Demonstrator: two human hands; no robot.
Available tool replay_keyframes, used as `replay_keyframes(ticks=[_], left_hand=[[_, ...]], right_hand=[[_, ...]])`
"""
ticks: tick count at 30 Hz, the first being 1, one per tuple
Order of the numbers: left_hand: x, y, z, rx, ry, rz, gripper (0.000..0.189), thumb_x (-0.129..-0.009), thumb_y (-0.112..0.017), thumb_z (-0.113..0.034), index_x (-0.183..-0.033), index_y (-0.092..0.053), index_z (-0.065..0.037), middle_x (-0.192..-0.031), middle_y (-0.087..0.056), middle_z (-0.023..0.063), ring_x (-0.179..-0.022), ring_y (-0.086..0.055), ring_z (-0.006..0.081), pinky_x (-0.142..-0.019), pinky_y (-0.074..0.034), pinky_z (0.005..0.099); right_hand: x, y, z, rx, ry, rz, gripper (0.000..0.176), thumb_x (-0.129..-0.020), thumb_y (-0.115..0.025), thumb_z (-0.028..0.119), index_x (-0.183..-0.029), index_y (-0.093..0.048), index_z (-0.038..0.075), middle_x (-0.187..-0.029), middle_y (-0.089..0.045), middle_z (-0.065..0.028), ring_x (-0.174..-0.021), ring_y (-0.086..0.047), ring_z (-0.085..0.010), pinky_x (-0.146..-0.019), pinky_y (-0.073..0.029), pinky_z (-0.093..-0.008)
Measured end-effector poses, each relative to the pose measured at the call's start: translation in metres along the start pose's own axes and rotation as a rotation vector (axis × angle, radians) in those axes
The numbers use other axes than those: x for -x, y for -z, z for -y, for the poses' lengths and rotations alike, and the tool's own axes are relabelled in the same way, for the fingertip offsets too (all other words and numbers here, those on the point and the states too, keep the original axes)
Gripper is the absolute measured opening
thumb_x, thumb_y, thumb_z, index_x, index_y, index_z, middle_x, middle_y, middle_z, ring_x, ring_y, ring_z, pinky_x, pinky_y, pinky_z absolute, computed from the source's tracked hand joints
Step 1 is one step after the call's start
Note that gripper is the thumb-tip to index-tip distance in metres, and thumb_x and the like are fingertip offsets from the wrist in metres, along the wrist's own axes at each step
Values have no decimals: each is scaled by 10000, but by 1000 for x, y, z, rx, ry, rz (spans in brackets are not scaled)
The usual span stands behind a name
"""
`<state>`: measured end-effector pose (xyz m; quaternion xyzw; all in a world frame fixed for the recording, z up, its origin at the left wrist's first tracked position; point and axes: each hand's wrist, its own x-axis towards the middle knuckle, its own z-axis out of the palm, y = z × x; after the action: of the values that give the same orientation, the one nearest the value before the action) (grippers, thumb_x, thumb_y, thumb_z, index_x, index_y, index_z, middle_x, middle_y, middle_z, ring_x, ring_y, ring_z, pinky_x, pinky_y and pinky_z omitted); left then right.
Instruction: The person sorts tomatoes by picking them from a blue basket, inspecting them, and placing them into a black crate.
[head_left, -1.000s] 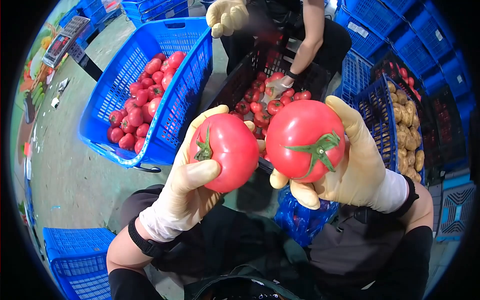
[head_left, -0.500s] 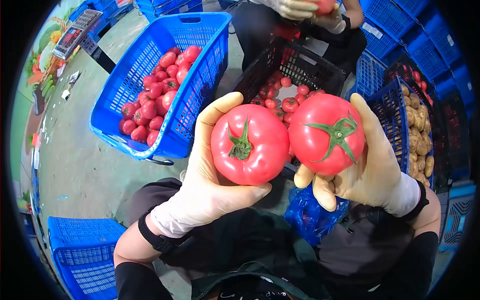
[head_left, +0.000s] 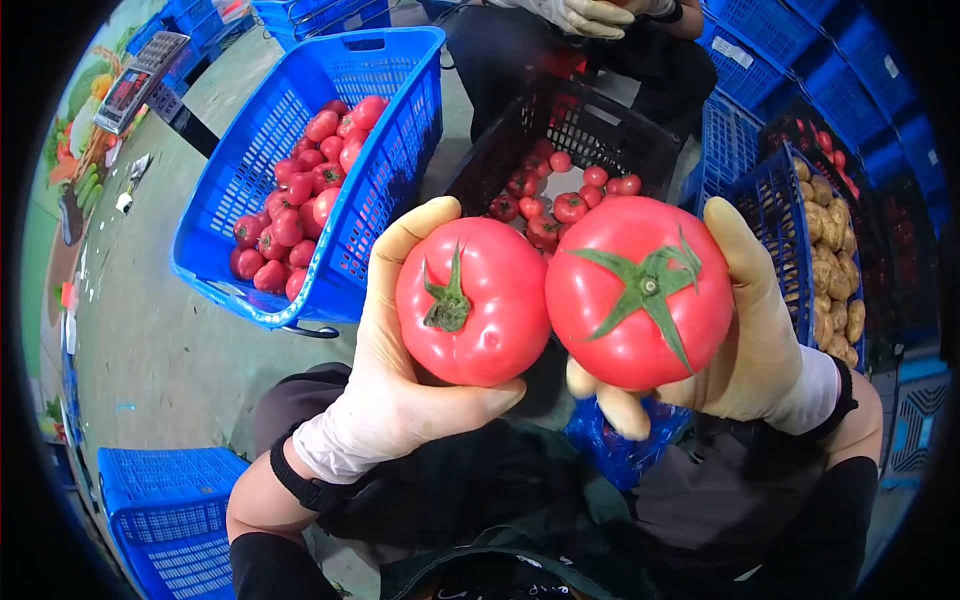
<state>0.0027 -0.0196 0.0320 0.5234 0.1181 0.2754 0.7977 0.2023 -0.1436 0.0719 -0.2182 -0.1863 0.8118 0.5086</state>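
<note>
Gloved in pale latex, my left hand (head_left: 385,350) grips a large pinkish-red tomato (head_left: 490,335), thumb below and forefinger above. Its green calyx faces me, left of centre. My right hand (head_left: 755,320) is closed around a second, slightly larger-looking tomato (head_left: 610,345) with a star-shaped green calyx. The two tomatoes are held up side by side at chest height, their edges meeting or overlapping in view. Behind them stands a black crate (head_left: 630,130) with several tomatoes in it. Under my right hand sits a blue plastic bag (head_left: 615,445), partly hidden.
A blue basket (head_left: 400,120) of tomatoes stands at the left, beyond it a scale (head_left: 140,80). Potatoes (head_left: 828,250) fill a crate at the right, near stacked blue crates (head_left: 765,40). Another person's gloved hand (head_left: 590,15) shows at the top. A blue basket (head_left: 180,510) sits lower left.
Both tomatoes have shifted left in view, and the right one appears larger and nearer. The background has shifted slightly left. The other person's hands are higher, mostly out of frame.
</note>
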Motion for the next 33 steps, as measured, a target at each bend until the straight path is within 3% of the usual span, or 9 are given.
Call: replay_keyframes(ticks=[2,5,12,15,17,18,20,25,33], left_hand=[[0,1,3,-14,-24,28,1021,-570,-748,95,-1391,-182,-122,-1283,-403,62,-1192,-450,177,-992,-411,360],[-1,0,4,-20,-41,27,1033,-564,-757,90,-1393,-179,-126,-1290,-403,66,-1201,-446,186,-994,-411,367],[0,0,3,-4,-3,-14,1047,-556,-760,100,-1394,-179,-140,-1299,-407,80,-1212,-449,212,-987,-424,387],[0,-3,1,15,10,-23,1048,-559,-758,103,-1396,-178,-144,-1305,-405,85,-1214,-449,218,-988,-424,390],[0,-3,1,25,17,-31,1049,-560,-757,104,-1397,-176,-146,-1309,-403,87,-1216,-448,220,-990,-422,392],[-1,-2,2,17,-1,-16,1050,-561,-757,105,-1397,-175,-146,-1310,-403,89,-1216,-448,221,-990,-422,392],[-1,0,4,9,-17,1,1050,-562,-756,106,-1398,-174,-147,-1311,-402,90,-1215,-448,222,-990,-422,392],[0,-2,4,7,-45,21,1044,-564,-750,108,-1397,-175,-147,-1321,-405,103,-1211,-454,225,-986,-423,395],[0,-1,4,17,-49,43,1044,-566,-743,106,-1396,-164,-148,-1337,-397,126,-1210,-456,233,-975,-428,395]], right_hand=[[-1,-16,4,492,134,-353,739,-890,-316,636,-1336,-384,52,-1139,-572,-277,-800,-652,-389,-683,-554,-445],[-4,-29,-1,417,235,-489,666,-919,-357,553,-1352,-350,47,-1138,-586,-213,-793,-660,-340,-612,-569,-385],[-5,-31,1,468,323,-417,629,-953,-322,462,-1420,-197,61,-1134,-557,-202,-765,-658,-324,-550,-553,-352],[-2,-26,-1,244,318,-271,635,-922,-487,311,-1429,-181,81,-1137,-547,-188,-777,-654,-298,-582,-550,-347],[-1,-29,-5,664,364,-293,796,-790,-674,130,-1420,-191,72,-1131,-537,-160,-806,-644,-272,-628,-547,-337],[-1,-31,-5,664,365,-293,796,-790,-674,130,-1420,-191,72,-1131,-537,-160,-806,-644,-272,-628,-547,-337],[-4,-36,-5,504,352,-399,958,-635,-757,-13,-1410,-199,64,-1124,-532,-138,-827,-634,-252,-665,-543,-331],[0,-36,-1,569,295,-391,643,-897,-508,384,-1388,-253,56,-1117,-542,-189,-817,-653,-307,-626,-563,-349],[-1,-28,2,350,245,-309,567,-965,-387,385,-1402,-229,60,-1140,-535,-198,-869,-646,-380,-671,-578,-400]])
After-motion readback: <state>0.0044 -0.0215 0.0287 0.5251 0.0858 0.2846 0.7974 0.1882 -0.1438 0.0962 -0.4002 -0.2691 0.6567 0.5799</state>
